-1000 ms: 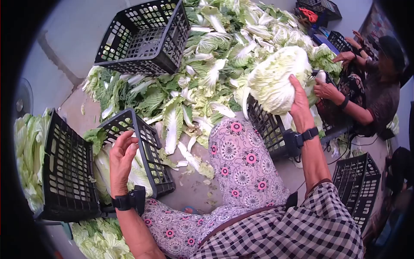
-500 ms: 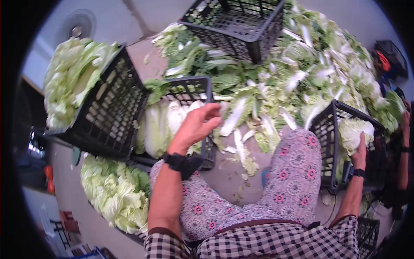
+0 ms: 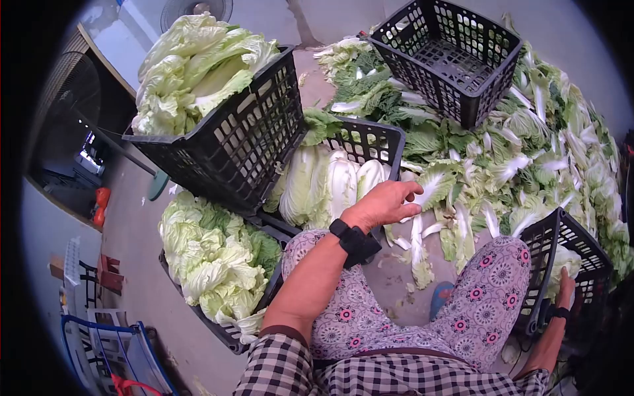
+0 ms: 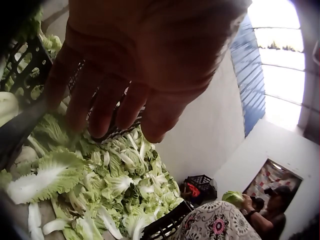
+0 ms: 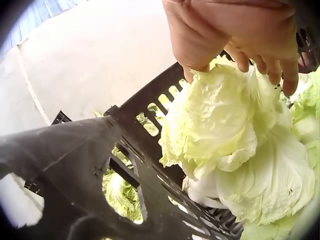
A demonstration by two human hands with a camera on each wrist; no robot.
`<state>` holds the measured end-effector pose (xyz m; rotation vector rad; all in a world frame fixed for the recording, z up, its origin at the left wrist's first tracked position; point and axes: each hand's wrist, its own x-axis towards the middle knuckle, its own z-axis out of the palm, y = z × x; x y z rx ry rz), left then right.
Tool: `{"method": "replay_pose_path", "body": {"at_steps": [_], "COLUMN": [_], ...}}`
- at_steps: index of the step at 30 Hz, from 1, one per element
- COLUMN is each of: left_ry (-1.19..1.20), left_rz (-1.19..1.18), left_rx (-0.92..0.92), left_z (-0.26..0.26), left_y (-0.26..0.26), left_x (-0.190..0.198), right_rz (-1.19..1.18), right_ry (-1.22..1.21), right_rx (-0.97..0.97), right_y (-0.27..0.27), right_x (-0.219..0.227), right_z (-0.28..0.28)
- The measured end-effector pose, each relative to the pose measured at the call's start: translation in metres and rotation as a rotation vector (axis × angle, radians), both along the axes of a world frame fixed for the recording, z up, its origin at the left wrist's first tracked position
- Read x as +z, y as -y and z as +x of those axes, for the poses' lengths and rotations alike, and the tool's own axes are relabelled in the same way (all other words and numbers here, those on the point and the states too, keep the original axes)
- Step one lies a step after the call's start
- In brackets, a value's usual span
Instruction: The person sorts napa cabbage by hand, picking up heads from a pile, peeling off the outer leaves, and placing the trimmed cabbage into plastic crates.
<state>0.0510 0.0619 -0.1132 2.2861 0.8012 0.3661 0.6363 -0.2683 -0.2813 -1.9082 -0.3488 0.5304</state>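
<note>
A carpet of trimmed leaves (image 3: 502,165) covers the floor. Beside it I count 5 black crates, with an empty crate (image 3: 449,59) farthest off. The left hand (image 3: 386,204), fingers spread, hovers over the nearest crate (image 3: 370,142) of cabbages. The right hand (image 5: 235,30) grips a cabbage (image 5: 225,135) down inside the right crate (image 3: 561,244), seemingly settling it.

Landmark: the middle crate (image 3: 370,142), packed with trimmed cabbages (image 3: 330,185); its open top leaves only a shallow gap above them. The left hand (image 3: 386,204) hovers at its near right rim. Left of it a taller crate (image 3: 231,152) leans, heaped over its rim, walling that side. Behind it an empty crate (image 3: 449,56) offers open room. To its right, loose leaves (image 3: 515,158) cover the floor. Nearer the knee, bare floor (image 3: 389,284) stays passable. Far right, the right hand (image 3: 566,285) presses a cabbage (image 5: 235,145) inside another crate (image 3: 561,244).
</note>
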Motion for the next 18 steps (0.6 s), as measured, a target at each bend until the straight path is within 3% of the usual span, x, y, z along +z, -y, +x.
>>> {"method": "replay_pose_path", "body": {"at_steps": [2,3,5,8,10,14,15,18], "left_ry": [0.002,0.003,0.017,-0.024,0.012,0.203,0.204,0.246], "left_rz": [-0.019,-0.024,-0.038,0.037,0.0,-0.057,0.023,0.064], "left_rx": [0.011,0.015,0.034,0.021,0.053,0.141,0.181,0.27], "left_z": [0.0,0.0,0.0,0.0,0.0,-0.012,-0.019,-0.054], "left_y": [0.001,0.0,0.001,-0.001,-0.002,-0.011,-0.014,-0.008], "left_x": [0.001,0.002,0.005,0.001,0.002,0.014,0.022,0.073], "right_rz": [-0.048,-0.211,-0.127,0.232,0.271,0.324,0.292,0.377], "right_ry": [0.253,0.549,0.756,0.702,0.627,0.454,0.452,0.351], "right_rx": [-0.039,-0.24,-0.232,-0.063,0.16,0.611,0.744,0.874], "right_y": [0.006,0.0,-0.005,-0.04,-0.08,-0.134,-0.144,-0.159], "right_x": [-0.008,-0.002,0.02,0.071,0.142,0.219,0.219,0.241], "right_z": [0.032,0.034,0.044,0.02,-0.069,-0.2,-0.205,-0.266]}}
